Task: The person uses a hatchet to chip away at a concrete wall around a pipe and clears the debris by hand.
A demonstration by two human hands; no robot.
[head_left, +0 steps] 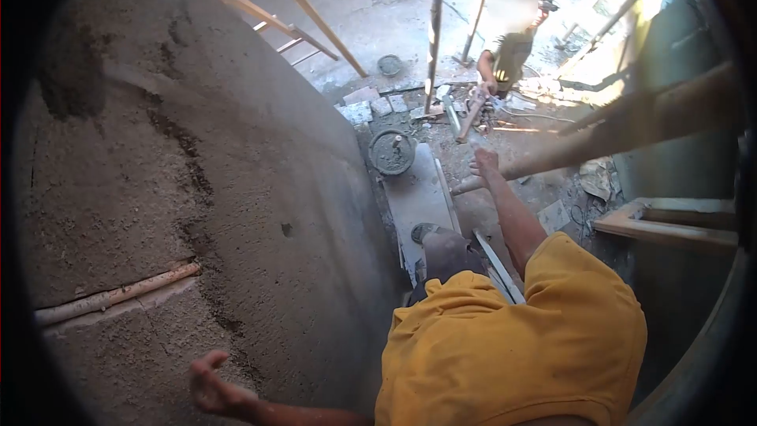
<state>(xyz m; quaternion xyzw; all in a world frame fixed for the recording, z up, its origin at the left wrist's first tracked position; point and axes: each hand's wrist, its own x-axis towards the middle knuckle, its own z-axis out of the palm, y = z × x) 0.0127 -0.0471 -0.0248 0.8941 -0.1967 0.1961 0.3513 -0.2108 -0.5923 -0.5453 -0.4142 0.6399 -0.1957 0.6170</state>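
Observation:
My left hand (213, 385) is raised in front of the rough cement wall (260, 213) at the lower left. Its fingers are loosely curved and apart, with nothing in them. Stretched out and down, my right hand (484, 162) appears open, its fingers partly bent. Just beyond it, a co-worker (514, 55) below holds up a long, flat brownish tool (471, 117) whose exact kind I cannot make out. The tool's near end is close to my right fingers, and a small gap seems to lie between them.
I stand high on a board (422, 181), where a round tub of mortar (392, 151) sits by the wall. A thick pole (583, 146) crosses at right. Upright props (434, 31), a pipe in the wall (118, 293), another mortar pan (389, 65) and a wooden frame (631, 221) surround me.

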